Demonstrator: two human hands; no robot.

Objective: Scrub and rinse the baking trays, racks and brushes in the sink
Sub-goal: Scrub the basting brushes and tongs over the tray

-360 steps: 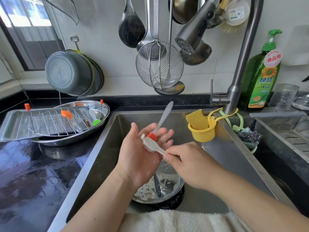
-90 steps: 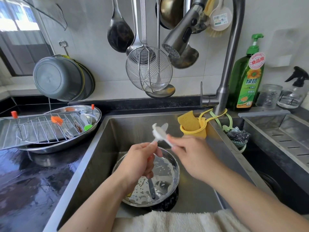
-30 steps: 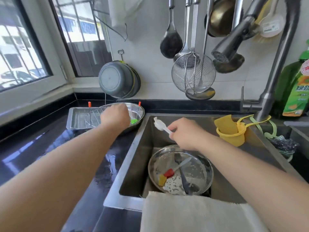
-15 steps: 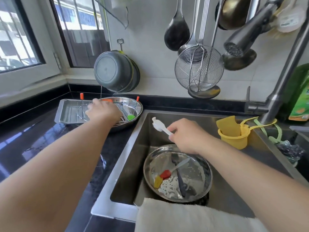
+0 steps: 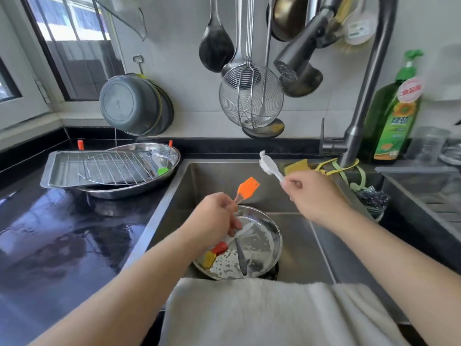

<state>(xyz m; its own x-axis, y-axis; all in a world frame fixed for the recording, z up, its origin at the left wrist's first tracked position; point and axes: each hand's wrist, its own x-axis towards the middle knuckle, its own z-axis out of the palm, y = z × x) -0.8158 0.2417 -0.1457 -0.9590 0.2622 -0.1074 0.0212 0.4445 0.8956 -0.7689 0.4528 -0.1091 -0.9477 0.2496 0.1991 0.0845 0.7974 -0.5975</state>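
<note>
Two hands over the sink [image 5: 324, 245]. Left hand [image 5: 212, 221]: fingers curled round the handle of an orange brush [image 5: 247, 188], bristle head up and tilted right, held above the round pan [image 5: 272, 236]. Right hand [image 5: 314, 193]: fingers pinched on the handle of a white scrub brush [image 5: 268, 166], head pointing up and left, held over the back of the sink basin.

Round pan: steel, lying in the sink bottom over the drain, streaked with white suds. Inside it, a brush with red and yellow head [image 5: 213, 253] at the near left, and a grey-handled tool [image 5: 240, 258] lying across the middle.

Bench [image 5: 62, 245]: black, wet, left of the sink. On it an oval steel dish [image 5: 139, 191]; a rectangular baking tray [image 5: 62, 173] rests across the dish, and a wire rack [image 5: 117, 166] lies on the tray. A green brush [image 5: 162, 171] sits at the right end of the dish.

White towel [image 5: 262, 310]: draped over the near sink edge.

Faucet [image 5: 359, 108]: at the back right, spray head hanging above the sink. Green soap bottle [image 5: 394, 113] stands just beside it. Yellow holder [image 5: 299, 166] hangs behind the right hand.
</note>
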